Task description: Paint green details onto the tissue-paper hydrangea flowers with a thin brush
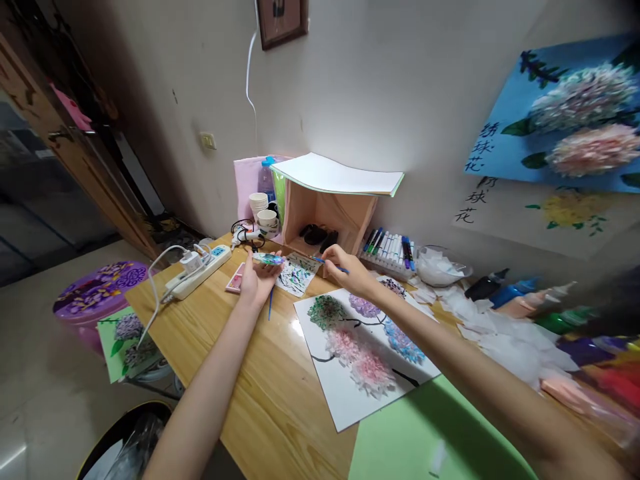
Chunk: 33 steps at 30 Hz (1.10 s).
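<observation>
My left hand is held palm up over the table, its fingers closed around a small whitish piece smeared with green and blue; its exact kind is unclear. My right hand pinches a thin blue paintbrush, its tip end pointing left toward that piece, with a gap between. Below and between the hands lies a white sheet covered in dark, green and blue paint marks. A second thin blue stick rests by my left wrist. Under my right forearm, a white board carries ruffled green, purple, pink and blue flowers with painted dark branches.
A wooden box stands at the back, topped by white sheets. Markers, a clear bowl, paint bottles and white tissue pieces crowd the right. Cups and a power strip are left.
</observation>
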Tool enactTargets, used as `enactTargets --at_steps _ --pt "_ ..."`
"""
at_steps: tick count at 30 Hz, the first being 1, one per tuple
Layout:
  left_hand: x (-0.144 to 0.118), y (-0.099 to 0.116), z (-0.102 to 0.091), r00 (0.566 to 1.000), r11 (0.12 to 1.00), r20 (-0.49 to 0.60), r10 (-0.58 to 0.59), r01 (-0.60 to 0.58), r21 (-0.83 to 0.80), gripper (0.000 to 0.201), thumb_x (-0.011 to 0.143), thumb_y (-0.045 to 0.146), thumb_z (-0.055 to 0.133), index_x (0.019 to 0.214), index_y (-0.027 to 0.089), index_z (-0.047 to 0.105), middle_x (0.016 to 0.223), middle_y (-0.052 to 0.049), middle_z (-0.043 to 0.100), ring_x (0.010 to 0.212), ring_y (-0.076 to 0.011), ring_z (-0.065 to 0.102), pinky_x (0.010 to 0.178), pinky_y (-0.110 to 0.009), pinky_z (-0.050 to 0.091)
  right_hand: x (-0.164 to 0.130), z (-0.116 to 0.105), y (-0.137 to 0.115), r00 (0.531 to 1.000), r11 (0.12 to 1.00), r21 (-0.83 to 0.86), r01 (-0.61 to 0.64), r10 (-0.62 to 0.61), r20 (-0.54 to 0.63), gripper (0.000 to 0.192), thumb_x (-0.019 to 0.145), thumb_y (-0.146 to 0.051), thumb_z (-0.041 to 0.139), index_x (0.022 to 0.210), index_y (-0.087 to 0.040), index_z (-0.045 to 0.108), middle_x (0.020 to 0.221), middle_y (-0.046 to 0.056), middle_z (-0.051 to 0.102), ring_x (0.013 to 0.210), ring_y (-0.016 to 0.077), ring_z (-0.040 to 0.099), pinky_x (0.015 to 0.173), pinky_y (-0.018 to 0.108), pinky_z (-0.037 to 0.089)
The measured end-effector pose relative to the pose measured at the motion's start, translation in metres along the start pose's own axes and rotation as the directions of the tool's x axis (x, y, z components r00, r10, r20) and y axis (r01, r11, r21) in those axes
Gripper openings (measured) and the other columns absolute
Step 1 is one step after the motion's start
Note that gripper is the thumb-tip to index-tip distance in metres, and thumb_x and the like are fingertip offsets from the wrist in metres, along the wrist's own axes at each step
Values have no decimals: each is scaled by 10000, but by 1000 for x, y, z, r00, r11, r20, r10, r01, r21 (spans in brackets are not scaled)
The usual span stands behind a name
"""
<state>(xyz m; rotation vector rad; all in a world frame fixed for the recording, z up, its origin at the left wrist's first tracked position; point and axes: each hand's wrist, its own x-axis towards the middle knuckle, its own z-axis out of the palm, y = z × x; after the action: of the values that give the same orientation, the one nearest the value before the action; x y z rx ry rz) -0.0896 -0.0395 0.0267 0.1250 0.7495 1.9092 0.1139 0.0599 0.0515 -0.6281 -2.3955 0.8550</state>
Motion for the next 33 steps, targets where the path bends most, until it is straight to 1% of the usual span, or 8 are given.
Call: enactTargets --at_steps 5,10,15,19,21,24,27,33 --pt "1 -14 -4 999 998 -25 -29 30 53 473 939 501 417 895 86 641 948 -159 692 723 -191 671 678 -316 549 27 31 16 998 997 70 -11 6 63 68 812 -178 419 870 -211 432 721 15 693 709 166 635 745 309 457" --pt "1 -15 -5 999 996 -36 -30 33 84 475 942 508 400 846 104 632 896 -137 700 679 -181 655 627 -307 538 34 42 24 996 998 53 -44 40 75 72 777 -166 458 836 -206 461 753 28 706 727 172 643 722 305 466" --pt "-1 -9 -4 998 993 -43 -48 52 106 508 949 524 355 805 120 628 837 -124 700 660 -183 652 516 -261 491 37 43 31 994 999 -12 -52 53 97 49 772 -179 518 779 -175 567 784 54 712 745 184 647 718 298 467" --pt "-3 -7 -3 996 989 -47 -72 77 128 513 966 487 328 790 119 639 796 -118 700 620 -178 647 440 -235 439 40 41 32 993 997 -73 -30 38 108 210 832 -217 475 760 -163 665 850 76 727 808 211 653 753 313 463" --pt "-3 -8 -2 996 987 -52 -79 85 136 519 962 494 337 781 115 643 769 -118 697 603 -180 645 423 -233 426 41 39 31 994 995 -97 -18 29 108 272 845 -177 426 780 -159 690 908 81 729 864 214 655 786 309 460" --pt "-2 -10 -3 995 985 -58 -83 90 146 530 957 500 348 778 102 649 744 -125 694 599 -187 647 427 -240 433 41 38 31 994 991 -137 3 12 106 263 827 -130 430 890 -145 684 957 95 717 878 206 641 787 301 454" --pt "-1 -11 -4 995 984 -59 -81 90 152 534 963 486 341 768 95 647 739 -129 695 595 -192 646 431 -249 442 39 37 32 993 985 -172 32 -12 117 227 800 -123 483 953 -127 650 887 90 703 776 180 613 713 282 443" --pt "-1 -11 -3 994 985 -70 -83 92 144 513 953 487 375 694 119 622 708 -113 688 559 -184 631 429 -250 441 35 31 36 982 965 -225 132 -97 160 151 748 -91 550 845 -136 656 784 56 662 729 160 572 690 265 424"
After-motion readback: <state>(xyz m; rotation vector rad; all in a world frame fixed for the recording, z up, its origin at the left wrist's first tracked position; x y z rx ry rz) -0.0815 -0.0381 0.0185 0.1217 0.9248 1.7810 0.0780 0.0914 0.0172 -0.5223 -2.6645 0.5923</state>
